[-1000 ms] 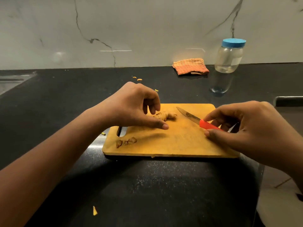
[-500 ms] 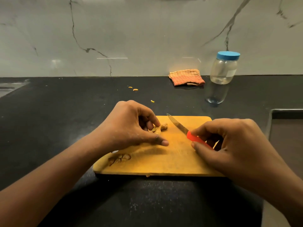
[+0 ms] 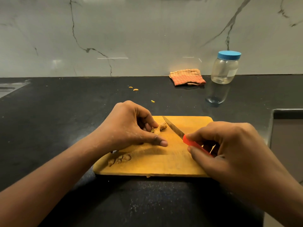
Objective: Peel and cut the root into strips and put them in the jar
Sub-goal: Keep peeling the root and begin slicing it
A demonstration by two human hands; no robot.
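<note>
A knobbly yellow-brown root (image 3: 161,127) lies on the wooden cutting board (image 3: 164,164). My left hand (image 3: 131,126) pinches its left end with curled fingers, thumb stretched along the board. My right hand (image 3: 229,149) grips the red handle of a small knife (image 3: 175,129), whose blade lies just right of the root with its tip toward the board's far edge. Brown peel scraps (image 3: 120,159) sit at the board's near left corner. The clear jar (image 3: 225,68) with a blue lid stands closed at the back right against the wall.
A folded orange striped cloth (image 3: 187,77) lies next to the jar. A few small yellow bits (image 3: 135,89) are scattered on the black counter (image 3: 57,120) behind the board. The counter steps down at the right edge (image 3: 278,112). A sink corner (image 3: 8,88) shows far left.
The view has tilted up, so the board sits lower in frame. My right hand has brought the knife closer, its blade now beside the root. My left hand has closed on the root.
</note>
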